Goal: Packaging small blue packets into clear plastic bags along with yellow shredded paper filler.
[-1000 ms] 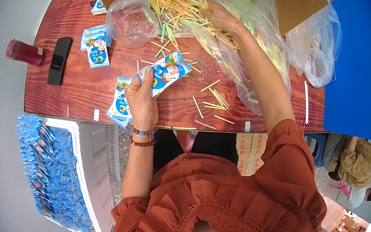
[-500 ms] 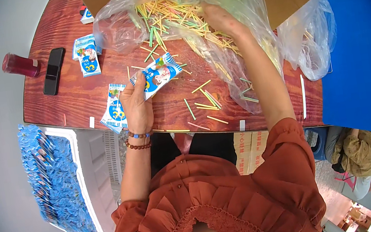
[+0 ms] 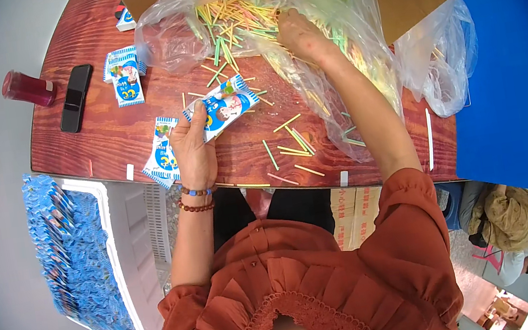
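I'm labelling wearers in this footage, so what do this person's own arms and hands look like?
The left hand and right hand are gloveless. Rust-red sleeves cover the upper arms and end near the elbows. Two beaded bracelets circle the left wrist: one brown with some blue, the other brown. No bracelet or watch shows on the right.

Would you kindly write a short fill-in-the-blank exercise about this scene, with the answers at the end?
The person's ____ hand holds blue-and-white plastic packaging.
That hand's brown beaded bracelets number ____.
The black rectangular phone lies to the ____ of the red cylindrical bottle.
The large flat surface right of the reddish-brown wooden table is coloured ____.

Missing words: left; two; right; blue.
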The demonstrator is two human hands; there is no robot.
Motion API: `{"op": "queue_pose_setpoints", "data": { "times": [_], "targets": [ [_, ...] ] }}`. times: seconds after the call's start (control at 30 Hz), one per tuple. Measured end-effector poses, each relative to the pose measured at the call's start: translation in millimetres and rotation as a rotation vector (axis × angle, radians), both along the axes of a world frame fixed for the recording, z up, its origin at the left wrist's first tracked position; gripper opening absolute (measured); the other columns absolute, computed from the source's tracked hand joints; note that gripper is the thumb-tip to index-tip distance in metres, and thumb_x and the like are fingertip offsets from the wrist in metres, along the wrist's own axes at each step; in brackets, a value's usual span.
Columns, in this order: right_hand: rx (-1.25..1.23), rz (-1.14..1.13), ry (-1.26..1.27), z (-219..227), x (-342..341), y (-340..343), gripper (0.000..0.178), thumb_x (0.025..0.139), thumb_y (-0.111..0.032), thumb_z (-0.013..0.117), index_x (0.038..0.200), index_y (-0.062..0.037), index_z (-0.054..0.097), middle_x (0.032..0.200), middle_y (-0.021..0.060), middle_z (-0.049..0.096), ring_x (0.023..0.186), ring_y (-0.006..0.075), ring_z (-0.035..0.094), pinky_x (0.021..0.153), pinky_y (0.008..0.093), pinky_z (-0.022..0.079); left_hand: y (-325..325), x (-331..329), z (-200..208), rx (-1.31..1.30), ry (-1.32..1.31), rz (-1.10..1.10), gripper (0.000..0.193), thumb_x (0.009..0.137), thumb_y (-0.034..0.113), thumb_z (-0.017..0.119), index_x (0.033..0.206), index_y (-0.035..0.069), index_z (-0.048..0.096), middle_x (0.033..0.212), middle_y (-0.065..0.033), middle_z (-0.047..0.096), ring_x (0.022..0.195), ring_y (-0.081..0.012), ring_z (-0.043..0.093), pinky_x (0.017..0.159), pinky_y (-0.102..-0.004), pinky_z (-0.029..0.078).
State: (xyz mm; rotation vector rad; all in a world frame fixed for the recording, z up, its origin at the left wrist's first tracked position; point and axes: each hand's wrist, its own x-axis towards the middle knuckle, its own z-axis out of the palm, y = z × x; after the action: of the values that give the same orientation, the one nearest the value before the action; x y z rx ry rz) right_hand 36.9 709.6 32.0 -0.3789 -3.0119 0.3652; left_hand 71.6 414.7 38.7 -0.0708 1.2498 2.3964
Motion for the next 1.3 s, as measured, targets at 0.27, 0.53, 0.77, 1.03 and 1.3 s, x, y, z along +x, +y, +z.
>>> {"op": "queue_pose_setpoints", "data": {
  "times": [0.27, 0.53, 0.77, 1.03, 1.3],
  "targets": [
    [0.098, -0.171, 0.099, 8, 13, -6, 0.047, 0.084, -0.032, 0.063, 0.111, 0.0057, 0.054, 0.114, 0.0266, 0.057, 0.108, 0.0395, 0.056, 0.092, 0.0473, 0.045, -9, -3, -11, -0.030, 0.041, -0.024, 0.020, 0.097, 0.019, 0.055, 0.105, 0.002, 0.065, 0.099, -0.0071, 0.069, 0.088, -0.0164, 0.068, 0.077, -0.0363, 0.057],
    [0.115, -0.205, -0.181, 19, 0, -1, 0.048, 0.083, -0.036, 0.061, 0.113, 0.0015, 0.059, 0.119, 0.0225, 0.057, 0.115, 0.0364, 0.052, 0.092, 0.0492, 0.043, -7, -2, -6, -0.018, 0.037, -0.038, 0.019, 0.096, 0.019, 0.057, 0.105, 0.004, 0.065, 0.099, -0.0053, 0.070, 0.088, -0.0158, 0.068, 0.074, -0.0357, 0.057],
    [0.207, -0.020, -0.073, 2, 11, 14, 0.036, 0.089, -0.029, 0.048, 0.107, -0.0010, 0.062, 0.115, 0.0207, 0.059, 0.110, 0.0326, 0.054, 0.092, 0.0487, 0.036, -8, -2, 3, 0.027, -0.021, -0.006, 0.018, 0.095, 0.014, 0.059, 0.102, -0.001, 0.066, 0.096, -0.0072, 0.070, 0.082, -0.0121, 0.067, 0.074, -0.0263, 0.055],
    [-0.135, -0.035, -0.121, 6, 15, 25, 0.052, 0.092, -0.034, 0.048, 0.130, 0.0017, 0.048, 0.134, 0.0232, 0.048, 0.127, 0.0366, 0.042, 0.104, 0.0463, 0.029, -8, -3, -1, 0.005, -0.013, -0.012, 0.017, 0.095, 0.013, 0.059, 0.103, -0.001, 0.066, 0.096, -0.0068, 0.069, 0.083, -0.0116, 0.067, 0.075, -0.0269, 0.055],
    [-0.598, -0.077, 0.038, 17, 29, 28, 0.070, 0.095, -0.038, 0.048, 0.144, 0.0074, 0.026, 0.151, 0.0246, 0.026, 0.142, 0.0318, 0.023, 0.116, 0.0327, 0.016, -6, -3, -3, -0.005, -0.010, -0.019, 0.017, 0.094, 0.013, 0.059, 0.103, 0.000, 0.066, 0.096, -0.0062, 0.069, 0.084, -0.0114, 0.066, 0.075, -0.0272, 0.055]
  ]
}}
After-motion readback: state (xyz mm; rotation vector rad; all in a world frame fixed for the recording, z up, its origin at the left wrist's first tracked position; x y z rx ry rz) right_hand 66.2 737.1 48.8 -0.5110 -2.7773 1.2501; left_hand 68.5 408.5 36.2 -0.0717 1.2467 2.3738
